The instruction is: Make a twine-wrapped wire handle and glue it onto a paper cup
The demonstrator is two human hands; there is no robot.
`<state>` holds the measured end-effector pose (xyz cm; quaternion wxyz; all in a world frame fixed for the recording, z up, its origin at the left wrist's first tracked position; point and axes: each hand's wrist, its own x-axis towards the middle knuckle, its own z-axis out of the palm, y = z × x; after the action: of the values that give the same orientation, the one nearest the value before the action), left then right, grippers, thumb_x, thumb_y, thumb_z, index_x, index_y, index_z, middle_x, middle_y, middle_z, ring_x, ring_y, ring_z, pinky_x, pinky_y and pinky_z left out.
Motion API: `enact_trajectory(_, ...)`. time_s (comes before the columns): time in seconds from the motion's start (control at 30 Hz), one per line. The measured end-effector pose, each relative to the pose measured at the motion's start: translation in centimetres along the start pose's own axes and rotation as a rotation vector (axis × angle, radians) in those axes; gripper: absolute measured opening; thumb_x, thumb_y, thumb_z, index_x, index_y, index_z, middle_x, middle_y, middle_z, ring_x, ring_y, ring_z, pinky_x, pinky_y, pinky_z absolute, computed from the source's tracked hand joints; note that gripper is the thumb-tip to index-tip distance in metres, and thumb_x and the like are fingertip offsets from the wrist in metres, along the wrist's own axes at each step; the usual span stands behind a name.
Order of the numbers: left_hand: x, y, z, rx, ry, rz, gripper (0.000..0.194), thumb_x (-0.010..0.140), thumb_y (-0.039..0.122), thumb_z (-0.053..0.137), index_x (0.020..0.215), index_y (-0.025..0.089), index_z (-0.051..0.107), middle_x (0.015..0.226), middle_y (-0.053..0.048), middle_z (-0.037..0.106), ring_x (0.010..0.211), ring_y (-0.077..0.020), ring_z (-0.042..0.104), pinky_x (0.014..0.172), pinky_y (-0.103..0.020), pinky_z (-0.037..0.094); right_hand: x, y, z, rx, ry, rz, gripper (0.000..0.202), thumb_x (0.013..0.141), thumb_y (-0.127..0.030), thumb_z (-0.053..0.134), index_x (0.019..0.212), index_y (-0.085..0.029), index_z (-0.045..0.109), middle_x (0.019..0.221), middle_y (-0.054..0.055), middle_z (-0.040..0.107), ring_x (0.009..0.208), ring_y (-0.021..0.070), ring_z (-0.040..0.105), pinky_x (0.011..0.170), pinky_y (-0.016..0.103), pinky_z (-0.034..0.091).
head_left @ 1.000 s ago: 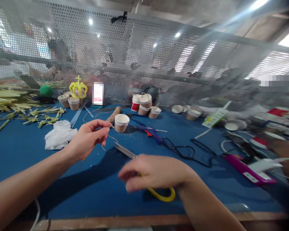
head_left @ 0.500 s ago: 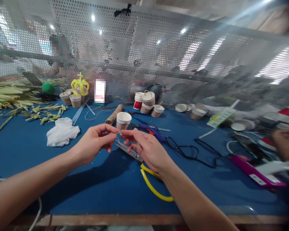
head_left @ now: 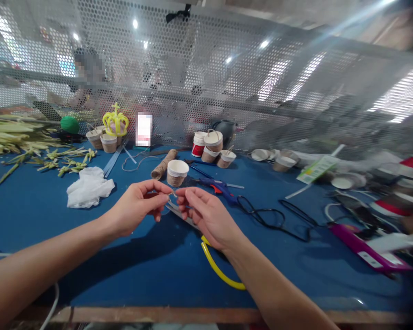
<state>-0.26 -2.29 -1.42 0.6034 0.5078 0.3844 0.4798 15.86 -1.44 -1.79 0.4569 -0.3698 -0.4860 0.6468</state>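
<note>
My left hand (head_left: pixel 137 205) and my right hand (head_left: pixel 209 214) meet fingertip to fingertip above the table. Both pinch a short, thin tan strand of twine (head_left: pixel 174 194), mostly hidden by the fingers. Under my right hand lie scissors with yellow handles (head_left: pixel 217 270), their blades partly covered. Just beyond the fingertips stands a small twine-wrapped cup with a white lining (head_left: pixel 177 173). A roll of brown twine (head_left: pixel 164 164) lies behind it to the left.
A blue glue gun (head_left: pixel 220 188) with a black cord lies right of my hands. A crumpled white cloth (head_left: pixel 89 188) is at left, near braided green-yellow strips (head_left: pixel 67 160). More cups (head_left: pixel 211 149) stand by the mesh screen (head_left: pixel 192 68). A purple power strip (head_left: pixel 368 250) lies at right.
My right fingertips have drawn slightly away from the left ones, showing more of the strand between them. The person's hand at the far right has mostly gone from view.
</note>
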Motion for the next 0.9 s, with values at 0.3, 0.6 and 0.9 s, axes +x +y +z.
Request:
enact_trajectory(0.3, -1.7, 1.4, 0.7, -0.055, -0.211, 0.021, 0.007, 0.071, 0.021, 0.060, 0.074, 0.016, 0.057, 0.050, 0.005, 0.048, 0.040, -0.0055, 0.047, 0.039, -0.017, 0.036, -1.1, -0.3, 0.4, -0.127, -0.055, -0.101, 0.031, 0.074, -0.041, 0.056, 0.059, -0.016, 0.047, 0.041, -0.009, 0.029, 0.037, 0.0026, 0.023, 0.036, 0.018, 0.015)
enact_trajectory(0.6, -2.5, 1.8, 0.8, -0.035, -0.319, 0.044, 0.003, 0.073, 0.022, 0.059, 0.073, 0.018, 0.058, 0.057, 0.002, 0.050, 0.043, -0.0074, 0.049, 0.040, -0.019, 0.041, -1.4, -0.5, 0.4, -0.168, -0.095, -0.119, 0.022, 0.074, -0.038, 0.057, 0.071, -0.017, 0.051, 0.054, -0.005, 0.045, 0.044, 0.0049, 0.037, 0.040, 0.018, 0.028)
enact_trajectory(0.9, -0.8, 0.7, 0.5, -0.034, -0.081, 0.081, 0.010, 0.070, 0.023, 0.062, 0.075, 0.015, 0.058, 0.062, 0.002, 0.056, 0.047, -0.0058, 0.048, 0.042, -0.018, 0.040, -1.4, 0.0, 0.6, -0.058, -0.056, -0.175, 0.025, 0.075, -0.039, 0.054, 0.081, -0.017, 0.066, 0.072, 0.004, 0.057, 0.056, 0.0098, 0.046, 0.044, 0.022, 0.036)
